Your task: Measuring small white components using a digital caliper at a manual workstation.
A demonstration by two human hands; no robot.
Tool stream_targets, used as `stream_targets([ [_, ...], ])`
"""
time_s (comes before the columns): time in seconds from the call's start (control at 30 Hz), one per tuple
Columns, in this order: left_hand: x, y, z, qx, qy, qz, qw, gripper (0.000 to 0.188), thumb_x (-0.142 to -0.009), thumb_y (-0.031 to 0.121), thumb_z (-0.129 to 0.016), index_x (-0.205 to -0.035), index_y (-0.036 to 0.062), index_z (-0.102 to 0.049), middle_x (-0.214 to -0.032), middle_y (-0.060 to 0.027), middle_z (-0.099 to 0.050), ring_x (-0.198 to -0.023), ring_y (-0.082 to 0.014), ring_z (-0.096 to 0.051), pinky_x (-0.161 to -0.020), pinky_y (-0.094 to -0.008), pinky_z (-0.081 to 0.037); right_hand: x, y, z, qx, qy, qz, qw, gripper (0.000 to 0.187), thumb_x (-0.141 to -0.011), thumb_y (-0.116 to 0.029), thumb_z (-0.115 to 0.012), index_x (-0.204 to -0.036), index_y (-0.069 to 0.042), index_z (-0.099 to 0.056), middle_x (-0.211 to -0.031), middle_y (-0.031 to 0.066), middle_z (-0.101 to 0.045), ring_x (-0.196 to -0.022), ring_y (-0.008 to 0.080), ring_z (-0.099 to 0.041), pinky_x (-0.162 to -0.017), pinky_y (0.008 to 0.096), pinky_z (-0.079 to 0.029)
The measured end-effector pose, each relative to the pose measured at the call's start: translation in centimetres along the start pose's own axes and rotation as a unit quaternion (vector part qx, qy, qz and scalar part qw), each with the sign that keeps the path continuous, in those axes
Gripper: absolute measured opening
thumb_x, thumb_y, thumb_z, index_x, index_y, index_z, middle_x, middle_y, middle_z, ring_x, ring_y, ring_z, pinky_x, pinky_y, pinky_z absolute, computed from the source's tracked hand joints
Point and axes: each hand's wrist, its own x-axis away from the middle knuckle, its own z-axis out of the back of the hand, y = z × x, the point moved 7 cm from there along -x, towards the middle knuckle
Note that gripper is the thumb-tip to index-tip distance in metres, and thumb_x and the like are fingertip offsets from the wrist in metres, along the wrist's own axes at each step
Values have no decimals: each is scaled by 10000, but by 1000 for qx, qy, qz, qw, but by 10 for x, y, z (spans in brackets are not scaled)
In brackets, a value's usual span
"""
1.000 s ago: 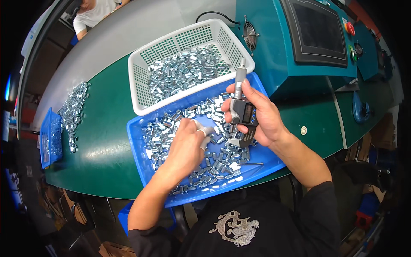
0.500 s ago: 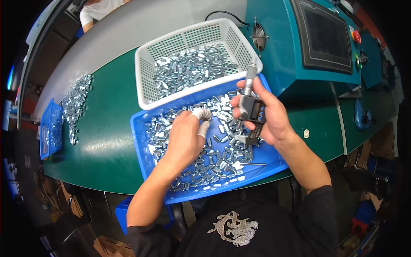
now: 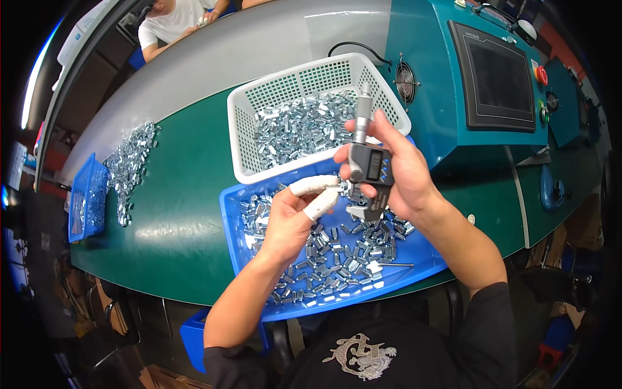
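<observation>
In my right hand [image 3: 409, 174] is a digital micrometer [image 3: 374, 170], thimble pointing up and away, its C-shaped frame toward me. White finger cots cover the thumb and forefinger of my left hand [image 3: 290, 225]. These two fingers pinch a small silvery hex nut [image 3: 334, 188] beside the micrometer's frame; whether it touches the frame I cannot tell. Below both hands lies a blue tray [image 3: 228, 211] with many long hex nuts [image 3: 321, 249] scattered inside. A thin metal rod [image 3: 396, 264] rests among them at the right.
Behind the tray stands a white perforated basket [image 3: 285, 170] of similar nuts. A loose heap [image 3: 133, 159] and a small blue basket [image 3: 87, 194] are at left. A teal machine [image 3: 427, 110] with a screen [image 3: 499, 78] stands at right. Another person [image 3: 172, 26] sits across the table.
My left hand has come up out of the nuts toward the micrometer, a hex nut now showing at its fingertips. The whole view has shifted slightly.
</observation>
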Motion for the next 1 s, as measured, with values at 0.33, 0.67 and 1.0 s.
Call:
stream_targets([
  [0.33,0,1,-12,49,-62,38,996,245,-884,81,-609,-1105,-23,-591,-1014,-133,-660,-904,-193,-658,-772,-313,-563,-7,8,1,-50,-33,-2,998,559,-974,-507,-303,-1248,-44,-455,-910,138,-613,-742,153,-634,-422,206,-442],
  [0.67,4,2,-11,47,-43,37,997,242,-881,62,-605,-1107,-20,-587,-1031,-133,-650,-922,-204,-651,-754,-321,-577,-5,9,5,-57,-40,9,998,440,-987,-438,-346,-1155,-57,-488,-904,117,-625,-729,138,-640,-416,202,-443],
  [1.0,5,1,-13,42,-46,28,998,246,-870,39,-608,-1109,-20,-591,-1011,-133,-654,-910,-207,-653,-736,-319,-578,-2,7,5,-52,-45,19,997,408,-990,-419,-361,-1141,-58,-477,-891,123,-628,-698,137,-639,-409,203,-430],
])
